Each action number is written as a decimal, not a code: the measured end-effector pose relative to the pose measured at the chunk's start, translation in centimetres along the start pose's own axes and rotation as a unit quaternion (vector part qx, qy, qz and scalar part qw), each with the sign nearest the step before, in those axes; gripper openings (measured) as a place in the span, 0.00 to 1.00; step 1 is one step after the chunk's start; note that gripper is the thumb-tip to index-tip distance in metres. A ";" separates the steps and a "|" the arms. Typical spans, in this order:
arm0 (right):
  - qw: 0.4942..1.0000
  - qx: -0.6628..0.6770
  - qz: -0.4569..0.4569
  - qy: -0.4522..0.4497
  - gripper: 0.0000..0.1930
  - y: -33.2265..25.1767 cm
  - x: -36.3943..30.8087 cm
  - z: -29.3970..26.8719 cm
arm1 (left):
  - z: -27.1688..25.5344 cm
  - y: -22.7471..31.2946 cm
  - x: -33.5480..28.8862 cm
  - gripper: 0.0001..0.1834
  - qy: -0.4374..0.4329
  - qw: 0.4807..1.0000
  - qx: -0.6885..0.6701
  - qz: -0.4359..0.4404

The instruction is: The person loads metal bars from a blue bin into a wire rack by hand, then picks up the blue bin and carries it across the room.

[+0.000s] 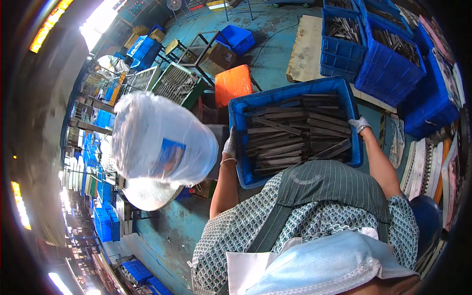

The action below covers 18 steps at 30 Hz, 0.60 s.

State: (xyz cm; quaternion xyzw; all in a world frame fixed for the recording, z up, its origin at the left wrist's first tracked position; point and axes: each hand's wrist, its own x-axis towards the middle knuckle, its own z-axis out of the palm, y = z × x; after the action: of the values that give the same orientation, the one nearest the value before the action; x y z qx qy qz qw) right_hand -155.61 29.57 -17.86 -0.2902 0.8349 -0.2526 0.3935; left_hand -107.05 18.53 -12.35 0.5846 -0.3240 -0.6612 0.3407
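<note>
A blue plastic crate is held in front of my body, one hand at each side. Dark, flat metal bars fill it in a loose pile, most lying crosswise and some at a slant. My left hand, in a pale glove, grips the crate's left side. On the right side, my gloved right hand is closed at the rim. The fingers of both hands are partly hidden by the crate wall. My dark striped apron is close against the crate's near edge.
A large clear plastic-wrapped bucket shape stands at the left. Beyond the crate is an orange stool, with a green bin beside it. Stacked blue crates of metal bars stand at the far right on a pale board.
</note>
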 end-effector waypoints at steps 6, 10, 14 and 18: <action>0.996 -0.003 -0.069 -0.048 0.26 -5.0 11.3 -0.4 | 2.1 4.2 5.8 0.32 -0.008 0.995 -0.069 -0.071; 0.989 -0.034 -0.113 -0.086 0.28 -12.9 15.5 -0.4 | 3.1 6.7 9.2 0.29 0.072 0.992 -0.081 -0.060; 0.977 -0.052 -0.177 -0.104 0.33 -18.5 23.9 0.5 | 4.1 7.7 12.4 0.26 0.054 0.995 -0.082 -0.017; 0.971 -0.079 -0.191 -0.117 0.30 -24.5 27.3 0.6 | 5.3 7.5 13.4 0.27 0.106 0.988 -0.112 0.009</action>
State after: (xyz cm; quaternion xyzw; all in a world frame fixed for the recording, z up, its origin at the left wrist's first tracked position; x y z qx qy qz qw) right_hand -162.37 -6.49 -16.19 -0.5024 0.7293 -0.2208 0.4086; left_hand -112.91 3.41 -12.92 0.6064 -0.2152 -0.6248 0.4422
